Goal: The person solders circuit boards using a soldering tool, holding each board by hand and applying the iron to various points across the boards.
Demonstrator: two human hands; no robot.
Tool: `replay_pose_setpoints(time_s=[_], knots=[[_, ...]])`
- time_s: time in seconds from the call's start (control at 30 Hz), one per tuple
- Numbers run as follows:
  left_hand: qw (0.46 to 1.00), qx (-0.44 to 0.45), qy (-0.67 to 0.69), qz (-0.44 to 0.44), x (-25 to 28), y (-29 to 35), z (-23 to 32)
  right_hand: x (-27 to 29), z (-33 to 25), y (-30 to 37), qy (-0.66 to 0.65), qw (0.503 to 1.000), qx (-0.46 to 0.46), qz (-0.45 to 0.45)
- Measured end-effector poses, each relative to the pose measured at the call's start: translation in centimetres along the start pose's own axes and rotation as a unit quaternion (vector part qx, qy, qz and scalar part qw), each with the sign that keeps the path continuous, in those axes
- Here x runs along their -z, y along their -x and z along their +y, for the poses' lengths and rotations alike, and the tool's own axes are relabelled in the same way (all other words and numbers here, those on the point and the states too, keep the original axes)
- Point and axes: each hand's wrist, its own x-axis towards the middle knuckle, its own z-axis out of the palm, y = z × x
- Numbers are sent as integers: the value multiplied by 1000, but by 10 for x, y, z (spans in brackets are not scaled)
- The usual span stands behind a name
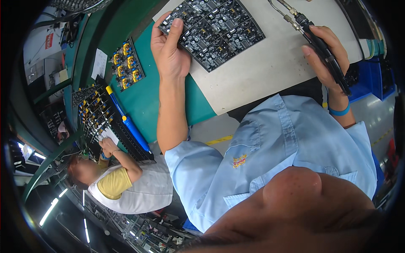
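Observation:
My left hand (173, 55) grips a black circuit board panel (223, 36) by its left edge, thumb on top and the other fingers mostly hidden underneath. Rows of small parts cover the panel, which is over a pale grey mat (240, 82). On the right, my right hand (325, 57) is closed round a black-handled soldering tool (336, 69). Thin metal tubes run from the tool's front past the top edge of the picture, so its tip is out of sight. The tool is apart from the panel.
On the green bench surface (196, 99) lie a board with yellow parts (128, 66) and a blue solder sucker (134, 131). A black rack (128, 145) of boards stands at the left, beside a co-worker (130, 189). Blue bins (372, 78) are at right.

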Motion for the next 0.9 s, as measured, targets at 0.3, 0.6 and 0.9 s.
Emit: replay_pose_setpoints(time_s=[0.3, 0.6, 0.9], knots=[[999, -15, -5, -41, -9, 6, 4, -1, -1, 0, 3, 1000, -10, -3], [999, -14, -13, -38, -13, 11, 4, 1, -3, -1, 5, 1000, -11, 2], [999, -8, -34, -36, -17, 11, 3, 2, -4, -2, -3, 1000, -17, 2]])
